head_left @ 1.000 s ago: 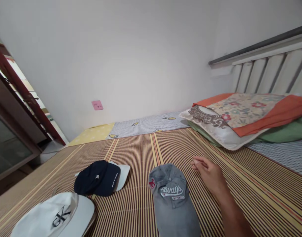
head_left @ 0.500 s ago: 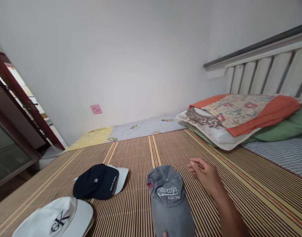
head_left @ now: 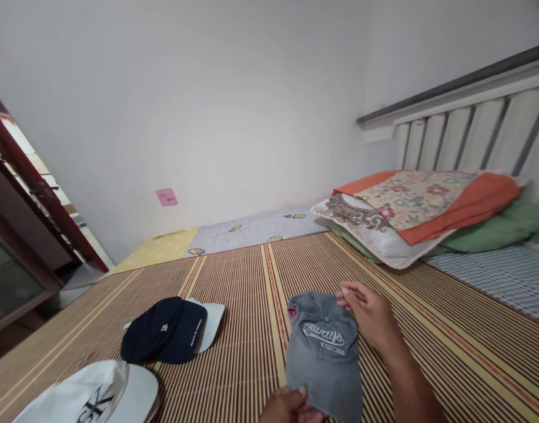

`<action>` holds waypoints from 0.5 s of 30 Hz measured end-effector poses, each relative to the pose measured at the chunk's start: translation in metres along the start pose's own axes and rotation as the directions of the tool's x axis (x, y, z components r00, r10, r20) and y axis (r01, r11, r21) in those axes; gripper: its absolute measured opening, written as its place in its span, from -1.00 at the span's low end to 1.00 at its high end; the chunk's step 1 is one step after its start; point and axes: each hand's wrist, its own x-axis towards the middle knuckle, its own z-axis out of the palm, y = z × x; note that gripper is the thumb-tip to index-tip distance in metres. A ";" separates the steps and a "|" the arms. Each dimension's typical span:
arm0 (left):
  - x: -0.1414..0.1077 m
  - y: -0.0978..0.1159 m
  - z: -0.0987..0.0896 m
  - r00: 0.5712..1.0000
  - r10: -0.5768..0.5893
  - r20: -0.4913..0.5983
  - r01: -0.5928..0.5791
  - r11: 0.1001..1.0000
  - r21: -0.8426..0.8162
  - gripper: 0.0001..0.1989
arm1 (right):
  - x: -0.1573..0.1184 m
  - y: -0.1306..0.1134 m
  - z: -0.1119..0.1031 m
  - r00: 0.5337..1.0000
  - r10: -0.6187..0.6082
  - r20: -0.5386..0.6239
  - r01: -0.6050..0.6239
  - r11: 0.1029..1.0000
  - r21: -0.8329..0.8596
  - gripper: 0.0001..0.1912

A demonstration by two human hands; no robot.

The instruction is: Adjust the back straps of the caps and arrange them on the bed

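Right now the left hand [head_left: 287, 406] pinches the brim of the grey cap [head_left: 324, 352], thumb on top, at the near edge of the mat [head_left: 236, 329]. The brim points near and the crown far; whether the cap is lifted off the mat is unclear. The right hand [head_left: 370, 311] is at the far right side of the crown, fingers loosely bent; whether they grip the cloth cannot be told. To the left, the navy cap [head_left: 157, 330] lies partly over a pale brim [head_left: 213, 322], with the white cap [head_left: 97, 392] nearer and cut off by the view. On the far right, the floral cover [head_left: 421, 197], edged in orange, lies over the pillow [head_left: 384, 238]. A pink note [head_left: 166, 197] is on the far wall [head_left: 251, 117].
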 end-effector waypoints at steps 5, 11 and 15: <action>0.002 0.007 0.045 0.993 0.081 -0.084 -0.090 0.989 -0.114 -0.70 | -0.002 -0.009 -0.005 1.000 -0.011 -0.025 0.012 1.000 0.017 -0.63; 0.032 0.020 0.078 0.986 0.119 -0.118 -0.135 0.981 -0.140 -0.49 | -0.001 -0.012 -0.010 0.998 -0.015 -0.056 0.015 1.000 0.000 -0.62; 0.061 0.032 0.096 0.988 0.117 -0.104 -0.131 0.982 -0.138 -0.57 | -0.001 -0.012 -0.011 0.998 -0.032 -0.059 0.032 0.999 0.000 -0.60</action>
